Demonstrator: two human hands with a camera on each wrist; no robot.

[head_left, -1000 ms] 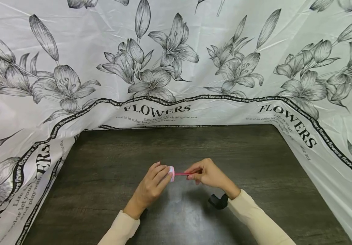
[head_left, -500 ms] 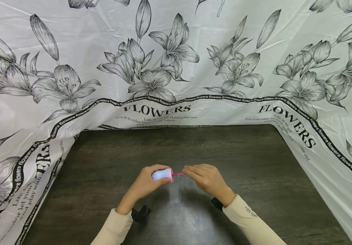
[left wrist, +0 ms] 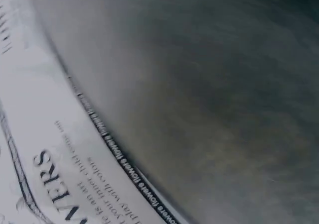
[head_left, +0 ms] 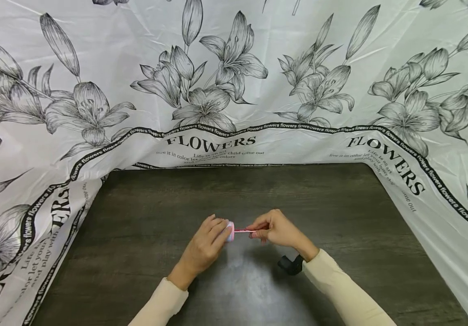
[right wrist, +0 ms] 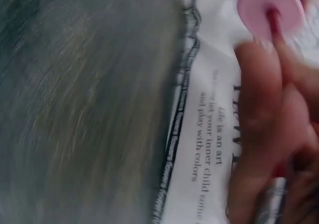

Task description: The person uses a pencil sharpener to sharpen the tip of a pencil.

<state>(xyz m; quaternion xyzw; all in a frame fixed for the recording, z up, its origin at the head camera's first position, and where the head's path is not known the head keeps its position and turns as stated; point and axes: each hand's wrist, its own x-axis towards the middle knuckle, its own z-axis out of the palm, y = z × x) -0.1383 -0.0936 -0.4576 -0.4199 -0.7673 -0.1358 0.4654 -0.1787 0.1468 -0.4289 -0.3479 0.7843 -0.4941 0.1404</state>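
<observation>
My left hand [head_left: 202, 248] grips a small pencil sharpener [head_left: 231, 231] with a pink end and a pale body, mostly hidden behind the fingers. A thin red pencil [head_left: 241, 231] runs sideways from the hole in its pink end. To the right, my right hand [head_left: 279, 232] pinches this pencil between thumb and fingers. Close up in the right wrist view, the pencil's red shaft [right wrist: 274, 22] enters the middle of the round pink face [right wrist: 253, 15]. The left wrist view catches neither the left hand nor the sharpener.
Both hands are above a dark wood-grain table [head_left: 168, 194]. A white curtain [head_left: 250, 113] with printed flowers and lettering surrounds its back and sides. A black wrist camera mount [head_left: 291, 265] hangs under the right wrist.
Half a second ago the left hand was rolled to bare the sharpener's pale body, with the right hand turned knuckles up. Both have since twisted back, and the pencil is still in the hole.
</observation>
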